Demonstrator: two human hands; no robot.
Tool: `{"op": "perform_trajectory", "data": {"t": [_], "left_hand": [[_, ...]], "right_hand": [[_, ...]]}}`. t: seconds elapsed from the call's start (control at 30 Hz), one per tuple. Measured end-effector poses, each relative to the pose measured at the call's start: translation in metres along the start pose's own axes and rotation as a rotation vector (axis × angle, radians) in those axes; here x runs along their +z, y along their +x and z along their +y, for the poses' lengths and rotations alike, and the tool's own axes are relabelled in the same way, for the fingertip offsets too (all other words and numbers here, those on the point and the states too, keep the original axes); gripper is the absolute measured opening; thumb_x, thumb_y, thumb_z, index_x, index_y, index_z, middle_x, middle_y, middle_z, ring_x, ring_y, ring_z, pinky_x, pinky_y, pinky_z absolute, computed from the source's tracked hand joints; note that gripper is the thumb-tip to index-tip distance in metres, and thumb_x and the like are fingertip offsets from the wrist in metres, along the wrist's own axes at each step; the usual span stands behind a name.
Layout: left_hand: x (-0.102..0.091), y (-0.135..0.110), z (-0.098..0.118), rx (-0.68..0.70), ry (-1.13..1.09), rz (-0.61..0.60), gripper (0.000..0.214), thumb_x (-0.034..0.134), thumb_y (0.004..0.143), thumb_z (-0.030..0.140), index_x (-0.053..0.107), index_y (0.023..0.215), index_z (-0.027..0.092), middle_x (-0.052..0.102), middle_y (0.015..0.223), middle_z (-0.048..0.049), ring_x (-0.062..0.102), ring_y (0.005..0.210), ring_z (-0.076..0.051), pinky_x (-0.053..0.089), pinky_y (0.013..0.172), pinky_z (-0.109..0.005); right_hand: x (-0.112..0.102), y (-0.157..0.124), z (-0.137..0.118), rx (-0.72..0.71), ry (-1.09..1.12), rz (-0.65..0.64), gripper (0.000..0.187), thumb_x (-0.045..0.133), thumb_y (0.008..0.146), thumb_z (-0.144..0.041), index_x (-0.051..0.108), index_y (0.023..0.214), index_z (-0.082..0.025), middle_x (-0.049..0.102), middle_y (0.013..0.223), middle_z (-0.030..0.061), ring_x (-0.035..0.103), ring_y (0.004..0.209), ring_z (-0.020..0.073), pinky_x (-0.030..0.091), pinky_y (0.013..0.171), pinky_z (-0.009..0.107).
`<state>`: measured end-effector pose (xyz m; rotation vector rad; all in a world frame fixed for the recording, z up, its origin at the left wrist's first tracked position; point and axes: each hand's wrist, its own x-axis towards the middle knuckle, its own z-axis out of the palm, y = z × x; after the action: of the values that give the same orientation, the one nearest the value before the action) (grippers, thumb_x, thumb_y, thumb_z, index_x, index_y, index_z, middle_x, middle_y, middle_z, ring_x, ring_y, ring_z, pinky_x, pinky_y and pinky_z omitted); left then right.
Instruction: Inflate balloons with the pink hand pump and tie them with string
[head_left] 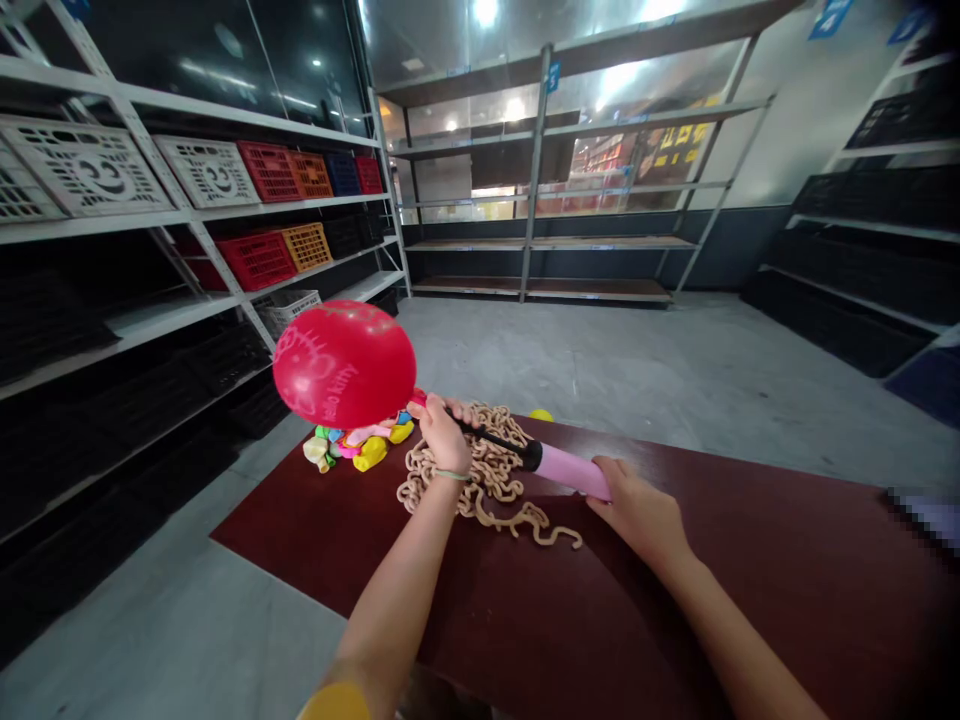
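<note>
A red inflated balloon printed with "hello kitty" sits over the left part of the table. My left hand is closed around its neck, at the nozzle end of a hand balloon pump. The fingers partly hide where neck and nozzle meet. My right hand grips the far end of the pump's pink barrel, and a black rod runs between the two hands. Below the pump lies a heap of beige curly strands, one strand trailing to the right. Several uninflated balloons in mixed colours lie under the red one.
The dark red-brown table spreads in front of me. A yellow round thing shows past its far edge. Metal shelving with crates stands at left, more racks along the back wall, and dark bins at right.
</note>
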<state>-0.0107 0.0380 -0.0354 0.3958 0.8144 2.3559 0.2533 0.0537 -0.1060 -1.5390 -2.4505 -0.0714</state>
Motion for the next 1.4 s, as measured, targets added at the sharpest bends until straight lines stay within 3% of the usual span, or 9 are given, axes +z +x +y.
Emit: {"op": "perform_trajectory", "data": {"t": [0.17, 0.33, 0.47, 0.63, 0.77, 0.97, 1.13, 1.3, 1.4], "left_hand": [[0.004, -0.008, -0.002, 0.023, 0.001, 0.036, 0.033, 0.054, 0.086, 0.038, 0.034, 0.066, 0.021, 0.037, 0.048, 0.0085, 0.038, 0.036, -0.006, 0.031, 0.036, -0.018], [0.008, -0.037, -0.030, -0.074, 0.118, -0.145, 0.043, 0.051, 0.088, 0.051, 0.037, 0.060, 0.021, 0.036, 0.045, 0.0070, 0.039, 0.034, -0.007, 0.033, 0.035, -0.020], [0.003, -0.034, -0.033, -0.071, 0.116, -0.126, 0.044, 0.051, 0.088, 0.051, 0.037, 0.059, 0.020, 0.037, 0.046, 0.0066, 0.041, 0.035, -0.007, 0.036, 0.036, -0.020], [0.004, -0.021, -0.014, -0.012, 0.048, -0.042, 0.035, 0.052, 0.088, 0.043, 0.038, 0.064, 0.021, 0.038, 0.047, 0.0071, 0.041, 0.037, -0.008, 0.038, 0.037, -0.020], [0.012, -0.027, -0.009, 0.029, 0.013, 0.021, 0.033, 0.052, 0.088, 0.041, 0.038, 0.066, 0.021, 0.037, 0.048, 0.0075, 0.040, 0.036, -0.008, 0.036, 0.036, -0.020], [0.014, -0.052, -0.034, -0.045, 0.058, -0.144, 0.044, 0.054, 0.088, 0.050, 0.038, 0.058, 0.021, 0.037, 0.046, 0.0061, 0.040, 0.035, -0.008, 0.035, 0.035, -0.021], [0.007, -0.046, -0.038, -0.035, 0.098, -0.161, 0.048, 0.050, 0.089, 0.054, 0.041, 0.057, 0.020, 0.039, 0.045, 0.0047, 0.043, 0.036, -0.009, 0.038, 0.037, -0.022], [0.008, -0.025, -0.017, -0.011, 0.056, -0.038, 0.037, 0.051, 0.089, 0.043, 0.038, 0.061, 0.021, 0.038, 0.047, 0.0064, 0.041, 0.037, -0.009, 0.037, 0.038, -0.021], [0.011, -0.020, -0.009, 0.028, 0.026, 0.037, 0.033, 0.052, 0.088, 0.037, 0.036, 0.064, 0.021, 0.036, 0.047, 0.0076, 0.039, 0.037, -0.008, 0.034, 0.037, -0.020]], "right_hand": [[0.004, -0.005, -0.022, 0.007, 0.063, 0.028, 0.035, 0.056, 0.084, -0.034, 0.052, 0.117, -0.024, 0.064, 0.113, 0.0042, 0.064, 0.081, 0.0198, 0.032, 0.057, 0.028], [0.010, -0.011, -0.042, -0.008, 0.126, -0.013, 0.040, 0.058, 0.082, -0.036, 0.052, 0.120, -0.025, 0.068, 0.106, 0.0027, 0.064, 0.073, 0.0189, 0.032, 0.057, 0.027], [0.009, -0.008, -0.031, -0.041, 0.100, -0.024, 0.036, 0.055, 0.084, -0.034, 0.052, 0.119, -0.026, 0.065, 0.111, 0.0030, 0.064, 0.080, 0.0188, 0.031, 0.057, 0.026], [0.005, 0.001, -0.003, 0.023, 0.093, -0.067, 0.035, 0.052, 0.085, -0.034, 0.049, 0.120, -0.029, 0.062, 0.116, 0.0024, 0.063, 0.083, 0.0185, 0.025, 0.054, 0.026], [0.002, 0.001, -0.005, 0.056, 0.100, -0.038, 0.035, 0.053, 0.085, -0.033, 0.049, 0.118, -0.026, 0.061, 0.116, 0.0042, 0.062, 0.077, 0.0180, 0.027, 0.056, 0.027], [0.005, -0.007, -0.031, 0.053, 0.203, -0.044, 0.038, 0.057, 0.082, -0.032, 0.049, 0.118, -0.025, 0.065, 0.113, 0.0031, 0.063, 0.079, 0.0196, 0.033, 0.060, 0.028], [0.010, -0.003, -0.020, 0.015, 0.182, -0.070, 0.041, 0.055, 0.082, -0.031, 0.048, 0.122, -0.026, 0.063, 0.116, 0.0033, 0.063, 0.081, 0.0193, 0.033, 0.061, 0.028], [0.007, 0.003, 0.006, 0.053, 0.129, -0.075, 0.038, 0.053, 0.083, -0.034, 0.050, 0.121, -0.028, 0.060, 0.120, 0.0032, 0.062, 0.080, 0.0185, 0.027, 0.056, 0.028], [0.002, 0.002, 0.001, 0.073, 0.110, -0.048, 0.036, 0.054, 0.083, -0.034, 0.051, 0.118, -0.026, 0.061, 0.117, 0.0043, 0.061, 0.076, 0.0178, 0.027, 0.056, 0.028]]}}
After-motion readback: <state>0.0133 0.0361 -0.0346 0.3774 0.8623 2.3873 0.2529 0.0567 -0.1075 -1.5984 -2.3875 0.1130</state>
